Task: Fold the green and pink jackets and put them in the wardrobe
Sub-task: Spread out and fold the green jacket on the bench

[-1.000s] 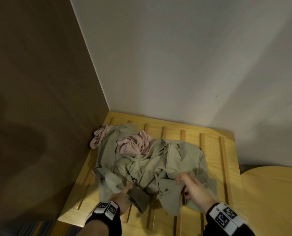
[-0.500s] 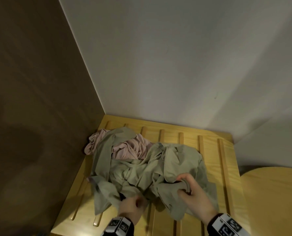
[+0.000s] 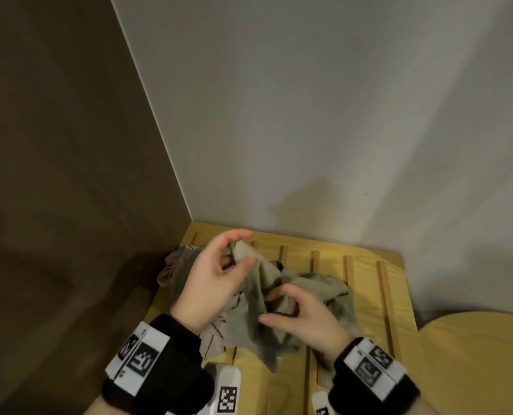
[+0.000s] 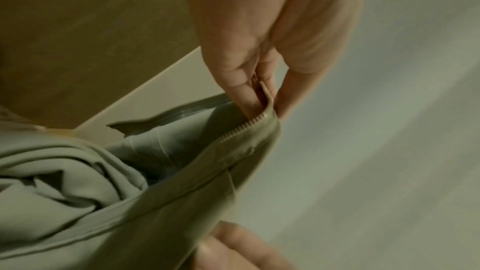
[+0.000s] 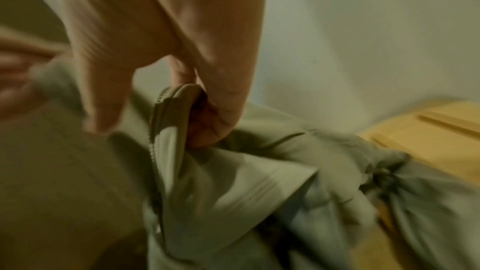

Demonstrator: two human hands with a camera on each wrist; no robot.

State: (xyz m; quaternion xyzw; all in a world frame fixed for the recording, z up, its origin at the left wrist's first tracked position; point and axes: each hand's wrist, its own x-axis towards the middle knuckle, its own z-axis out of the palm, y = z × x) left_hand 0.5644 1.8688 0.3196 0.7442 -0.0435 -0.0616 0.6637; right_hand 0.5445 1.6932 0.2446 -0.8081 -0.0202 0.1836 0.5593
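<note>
Green jacket [image 3: 258,322] — zipper edge pinched by left hand [image 3: 216,277], right hand [image 3: 303,319].

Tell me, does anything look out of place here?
Nothing damaged. The green jacket and pink jacket lie crumpled together on the slatted wooden bench; left hand and right hand both pinch the green one's zipper edge.

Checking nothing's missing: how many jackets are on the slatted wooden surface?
2: the green jacket, pinched by both hands, and the pink jacket partly under it at left. More may be hidden.
</note>
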